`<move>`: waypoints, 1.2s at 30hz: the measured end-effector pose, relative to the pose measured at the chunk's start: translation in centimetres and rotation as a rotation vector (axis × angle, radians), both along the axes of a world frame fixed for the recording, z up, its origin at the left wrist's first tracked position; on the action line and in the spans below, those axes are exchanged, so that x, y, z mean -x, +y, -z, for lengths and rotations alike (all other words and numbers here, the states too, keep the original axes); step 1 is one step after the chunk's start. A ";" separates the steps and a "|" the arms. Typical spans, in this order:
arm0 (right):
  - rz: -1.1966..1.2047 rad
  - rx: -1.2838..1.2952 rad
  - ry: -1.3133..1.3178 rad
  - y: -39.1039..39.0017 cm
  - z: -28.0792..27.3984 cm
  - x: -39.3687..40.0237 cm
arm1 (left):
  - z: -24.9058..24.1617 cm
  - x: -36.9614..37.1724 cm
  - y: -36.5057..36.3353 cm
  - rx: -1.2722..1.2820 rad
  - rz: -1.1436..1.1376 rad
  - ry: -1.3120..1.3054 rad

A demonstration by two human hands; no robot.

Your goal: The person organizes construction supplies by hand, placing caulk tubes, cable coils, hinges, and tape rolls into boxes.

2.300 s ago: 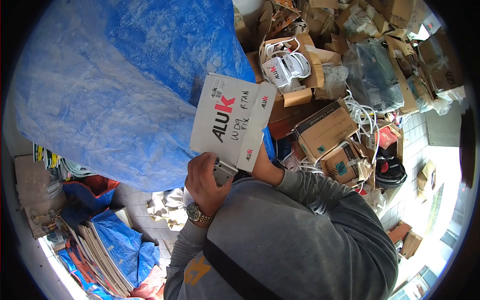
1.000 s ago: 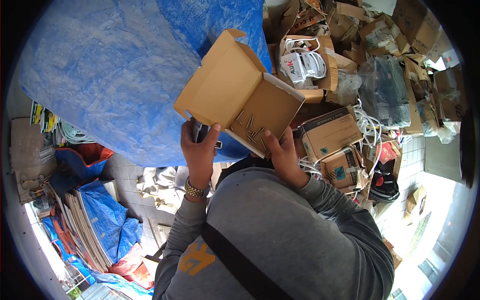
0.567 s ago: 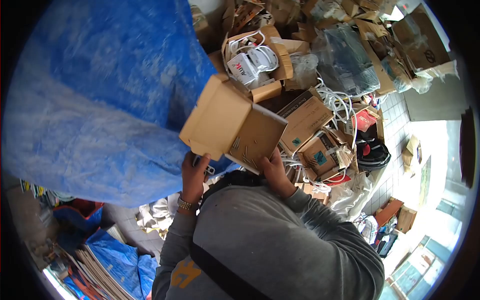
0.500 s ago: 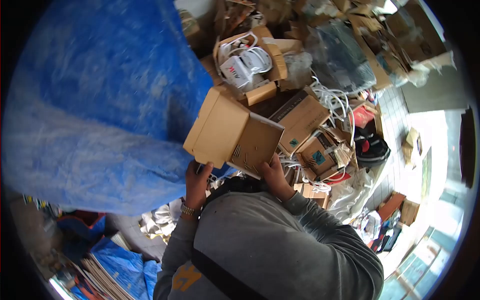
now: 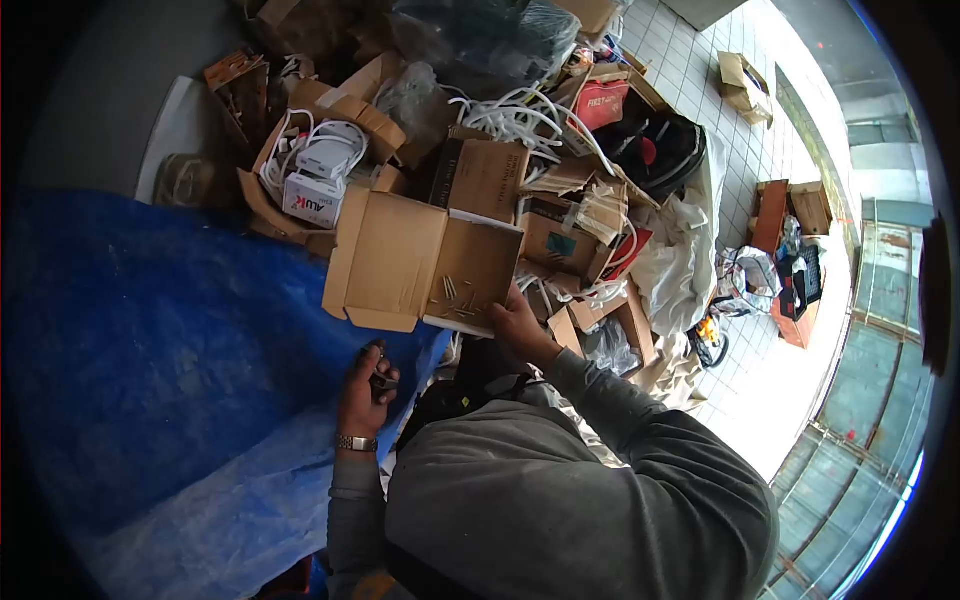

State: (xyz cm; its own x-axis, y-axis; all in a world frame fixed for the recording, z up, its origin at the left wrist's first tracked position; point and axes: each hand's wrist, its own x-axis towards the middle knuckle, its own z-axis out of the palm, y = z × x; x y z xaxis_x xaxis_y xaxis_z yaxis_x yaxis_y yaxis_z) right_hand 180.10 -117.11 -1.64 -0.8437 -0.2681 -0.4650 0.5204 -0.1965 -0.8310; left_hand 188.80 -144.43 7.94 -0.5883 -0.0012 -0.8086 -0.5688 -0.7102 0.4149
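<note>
- On the left I see a big, crinkly blue plastic sheet (image 5: 230, 330).
- Next is a white paper box with red and black letters (image 5: 312, 200); it sits in a torn brown carton (image 5: 268, 205) beside loops of white cord.
- The left hand (image 5: 366, 392), with a watch above it, has its fingers curled around a small dark thing (image 5: 383, 383). I can't tell what it is.
- In the middle, up in front of the person, is a flat cardboard box, brown inside (image 5: 478, 252), its lid lying open to the left.
- Thin metal screws (image 5: 450, 288) lie loose in it.
- The right hand (image 5: 522, 327) grips the box's near right corner, fingers pinched on the edge.
- Farther right is a black cloth bag (image 5: 665, 160).
</note>
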 end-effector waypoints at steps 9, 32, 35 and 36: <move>0.178 -0.266 -0.031 2.9 16.1 3.3 | -0.8 0.2 -0.4 0.187 0.137 -0.138; -0.234 -0.858 -0.218 7.5 19.3 12.2 | 0.7 -1.2 -3.1 0.146 -0.214 -0.154; -0.231 -0.907 -0.200 7.5 18.7 12.2 | 0.5 0.1 -3.6 0.219 -0.175 -0.153; -0.224 -0.926 -0.182 7.6 18.7 12.4 | 0.5 0.2 -3.8 0.222 -0.185 -0.152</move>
